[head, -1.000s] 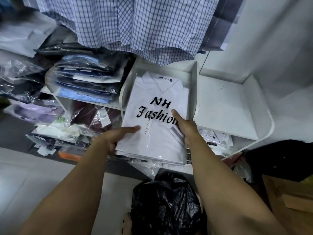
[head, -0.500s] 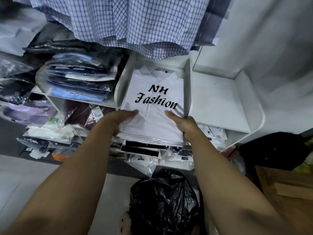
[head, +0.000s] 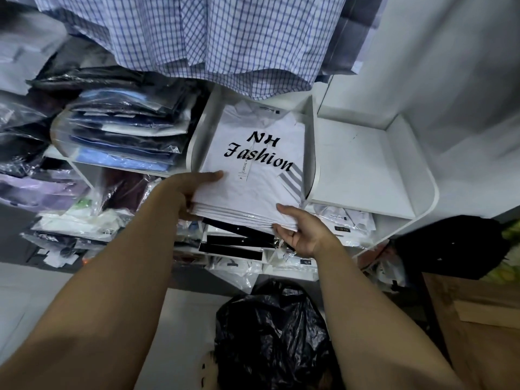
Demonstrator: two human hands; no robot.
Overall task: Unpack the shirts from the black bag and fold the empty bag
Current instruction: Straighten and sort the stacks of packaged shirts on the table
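Observation:
A stack of folded white shirts (head: 253, 178) in clear wrap, the top one printed "NH Fashion", lies mostly inside the middle compartment of a white shelf (head: 313, 142). My left hand (head: 191, 190) grips the stack's near left corner, thumb on top. My right hand (head: 302, 230) holds the near right corner, thumb on top and fingers under the edge. The crumpled black bag (head: 270, 333) sits on the floor below, between my forearms.
Wrapped dark and blue shirts (head: 123, 133) fill the left compartment. The right compartment (head: 363, 167) holds nothing. Checked shirts (head: 213, 38) hang overhead. More packaged shirts (head: 343, 220) lie on lower shelves. A cardboard box (head: 478, 319) and a black bundle (head: 450, 246) stand at right.
The stack has slid deeper into the middle compartment. My right hand moved from on top of the stack to its near right corner.

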